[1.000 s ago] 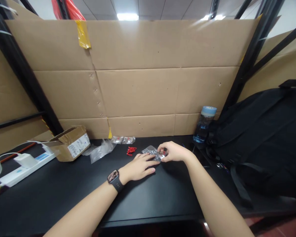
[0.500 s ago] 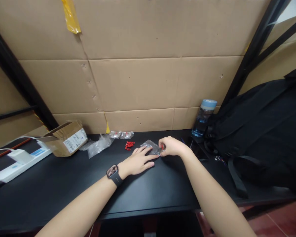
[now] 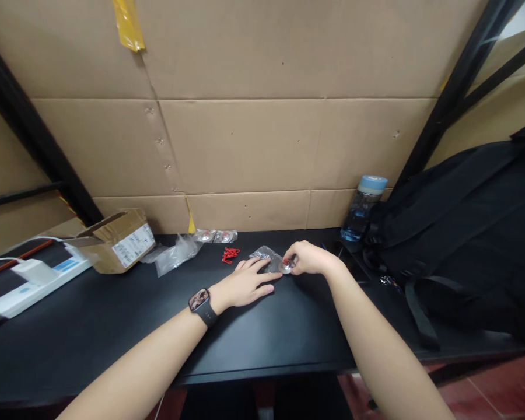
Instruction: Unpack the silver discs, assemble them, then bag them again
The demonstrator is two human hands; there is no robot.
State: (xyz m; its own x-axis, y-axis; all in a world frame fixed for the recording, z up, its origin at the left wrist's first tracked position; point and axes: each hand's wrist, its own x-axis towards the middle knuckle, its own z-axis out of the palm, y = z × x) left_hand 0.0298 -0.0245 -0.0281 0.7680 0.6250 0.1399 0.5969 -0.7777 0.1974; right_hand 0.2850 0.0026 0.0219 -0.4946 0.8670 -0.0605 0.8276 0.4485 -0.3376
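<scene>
My left hand lies flat on the black desk with its fingers spread. Its fingertips rest on the edge of a small clear plastic bag. At the bag's right end is a small round silvery disc with a red part at its middle. My right hand pinches the red part between thumb and fingers; exactly how they grip it is partly hidden. Behind my left fingers sits a little bundle of red cord. Two similar discs in clear wrapping lie at the back by the cardboard wall.
An open cardboard box, a crumpled plastic bag and a white power strip are on the left. To the right stand a blue-capped water bottle and a black backpack, with a dark flat device near them.
My right hand has shifted slightly right and its fingers have lifted, so the silvery disc now shows beside the bag. My left hand stays on the bag.
</scene>
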